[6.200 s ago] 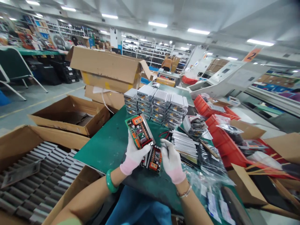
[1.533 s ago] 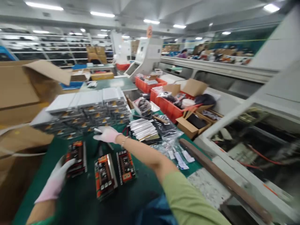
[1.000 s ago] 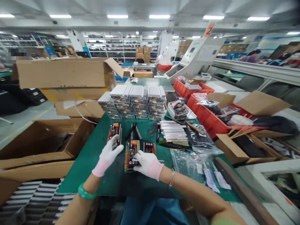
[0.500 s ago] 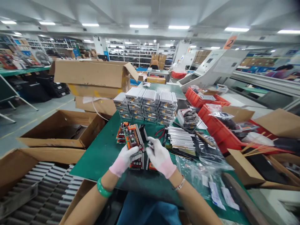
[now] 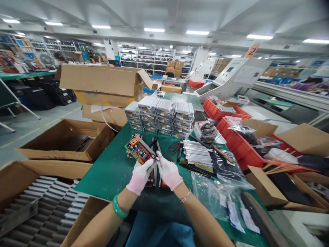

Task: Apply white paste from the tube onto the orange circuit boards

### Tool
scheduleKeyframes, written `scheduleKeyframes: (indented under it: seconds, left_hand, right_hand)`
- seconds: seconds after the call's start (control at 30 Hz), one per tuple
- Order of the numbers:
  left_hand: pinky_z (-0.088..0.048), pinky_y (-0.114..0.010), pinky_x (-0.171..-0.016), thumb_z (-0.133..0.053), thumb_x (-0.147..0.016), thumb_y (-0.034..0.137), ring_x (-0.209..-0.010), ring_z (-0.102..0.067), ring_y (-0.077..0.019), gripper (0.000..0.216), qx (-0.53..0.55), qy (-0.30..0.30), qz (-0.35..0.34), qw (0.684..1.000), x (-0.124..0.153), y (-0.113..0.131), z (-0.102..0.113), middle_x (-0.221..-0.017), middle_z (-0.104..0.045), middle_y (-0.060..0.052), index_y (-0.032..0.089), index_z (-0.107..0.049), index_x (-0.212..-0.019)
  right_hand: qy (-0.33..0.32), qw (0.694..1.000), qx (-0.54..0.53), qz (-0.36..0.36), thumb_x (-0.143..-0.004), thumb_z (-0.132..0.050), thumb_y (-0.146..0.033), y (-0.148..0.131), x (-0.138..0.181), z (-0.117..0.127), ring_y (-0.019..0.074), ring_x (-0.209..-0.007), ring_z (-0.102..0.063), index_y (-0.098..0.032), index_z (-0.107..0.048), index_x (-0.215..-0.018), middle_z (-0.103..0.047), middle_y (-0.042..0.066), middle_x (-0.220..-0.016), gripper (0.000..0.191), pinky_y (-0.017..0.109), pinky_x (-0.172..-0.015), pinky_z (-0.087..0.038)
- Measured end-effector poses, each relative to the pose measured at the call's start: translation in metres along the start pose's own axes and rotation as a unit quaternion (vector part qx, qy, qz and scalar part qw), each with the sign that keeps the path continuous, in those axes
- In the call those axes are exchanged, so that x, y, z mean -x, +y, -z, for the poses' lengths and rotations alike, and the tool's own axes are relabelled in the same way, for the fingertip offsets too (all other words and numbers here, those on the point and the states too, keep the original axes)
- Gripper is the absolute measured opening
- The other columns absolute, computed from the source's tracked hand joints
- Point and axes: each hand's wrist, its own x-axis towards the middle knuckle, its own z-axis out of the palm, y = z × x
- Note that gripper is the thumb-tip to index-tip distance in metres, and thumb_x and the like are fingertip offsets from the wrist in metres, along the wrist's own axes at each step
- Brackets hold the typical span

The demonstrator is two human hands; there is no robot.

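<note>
My left hand [image 5: 141, 175], in a white glove, grips a green and orange circuit board [image 5: 138, 150] with a metal rail, held tilted above the green mat [image 5: 110, 171]. My right hand [image 5: 168, 171], also gloved, is closed at the board's near end, fingertips pinched against it; what it pinches is too small to make out. Two more boards [image 5: 154, 175] lie on the mat under my hands, mostly hidden. Another board [image 5: 130, 152] lies further left.
A stack of finned aluminium units [image 5: 161, 115] stands at the back of the mat. Loose heat-sink strips [image 5: 197, 154], plastic bags [image 5: 221, 192], red bins [image 5: 236, 142] and open cartons [image 5: 64, 140] surround it. A box of finned parts [image 5: 41, 209] sits lower left.
My left hand has picked one board off the mat and tipped it flatter and leftward. My right hand has closed in on its near end.
</note>
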Motion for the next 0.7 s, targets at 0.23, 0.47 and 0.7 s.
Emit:
scheduleKeyframes:
  seconds: [0.23,0.47,0.7]
  left_hand:
    - [-0.054,-0.037,-0.092,-0.081,-0.062,0.021,-0.103,-0.064,-0.0229,0.049,-0.032,0.009,0.020,0.999,0.016,0.020,0.005,-0.110,-0.068,-0.006,0.018,-0.059,-0.105]
    - [-0.056,-0.037,-0.081,-0.089,-0.051,0.028,-0.092,-0.067,-0.0259,0.066,-0.123,-0.109,0.154,0.974,0.031,0.036,0.009,-0.112,-0.066,-0.013,0.014,-0.059,-0.108]
    - [-0.054,-0.033,-0.077,-0.087,-0.052,0.035,-0.087,-0.065,-0.0216,0.064,-0.141,-0.115,0.116,0.976,0.025,0.022,0.007,-0.100,-0.066,-0.009,0.014,-0.058,-0.104]
  right_hand:
    - [0.135,0.969,-0.174,-0.113,-0.095,-0.036,-0.026,0.052,-0.031,0.017,0.0204,-0.084,-0.069,-0.016,-0.052,-0.134,-0.073,0.010,-0.091,0.043,0.029,-0.078,-0.049]
    - [0.043,0.895,-0.443,0.029,-0.067,-0.072,-0.044,0.050,-0.047,0.033,0.0211,-0.086,-0.062,-0.015,-0.069,-0.100,-0.070,0.005,-0.093,0.043,0.033,-0.081,-0.048]
    - [0.035,0.872,-0.486,-0.046,-0.071,-0.061,-0.058,0.018,-0.043,-0.003,0.0142,-0.057,-0.048,-0.012,-0.064,-0.074,-0.053,0.000,-0.057,0.047,0.027,-0.056,-0.038]
